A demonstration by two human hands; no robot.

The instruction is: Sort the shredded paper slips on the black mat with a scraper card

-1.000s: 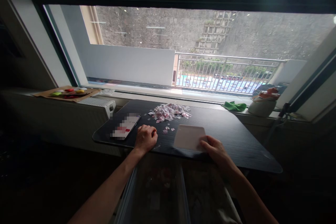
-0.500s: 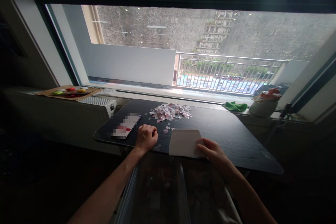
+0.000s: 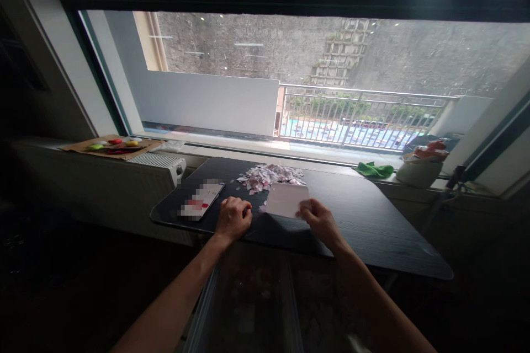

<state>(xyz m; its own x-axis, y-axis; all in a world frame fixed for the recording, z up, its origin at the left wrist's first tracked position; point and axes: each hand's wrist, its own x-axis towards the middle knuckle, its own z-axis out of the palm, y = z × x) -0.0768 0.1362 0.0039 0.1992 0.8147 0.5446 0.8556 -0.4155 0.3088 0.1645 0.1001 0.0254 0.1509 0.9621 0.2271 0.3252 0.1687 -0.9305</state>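
Note:
A stiff white card (image 3: 286, 200) with rounded corners is pinched at its right edge between the thumb and fingers of my right hand (image 3: 322, 220). It is tilted above the black table (image 3: 356, 231), and its far edge covers the near part of a heap of small paper scraps (image 3: 269, 175). My left hand (image 3: 234, 217) rests near the table's front edge with its fingers curled in. What those fingers hold, if anything, is hidden. Left of that hand lies a phone (image 3: 207, 198), its screen partly blurred out.
Below the table's front edge is a dim clear-walled container (image 3: 248, 292). On the sill at right are a green cloth (image 3: 373, 170) and a filled white bin (image 3: 420, 171). A radiator (image 3: 124, 187) stands at left, with brown paper (image 3: 86, 146) and colourful items on top.
My right hand has moved the white card forward and slightly left, from the table's front edge to the scrap heap. My left hand has stayed almost in place.

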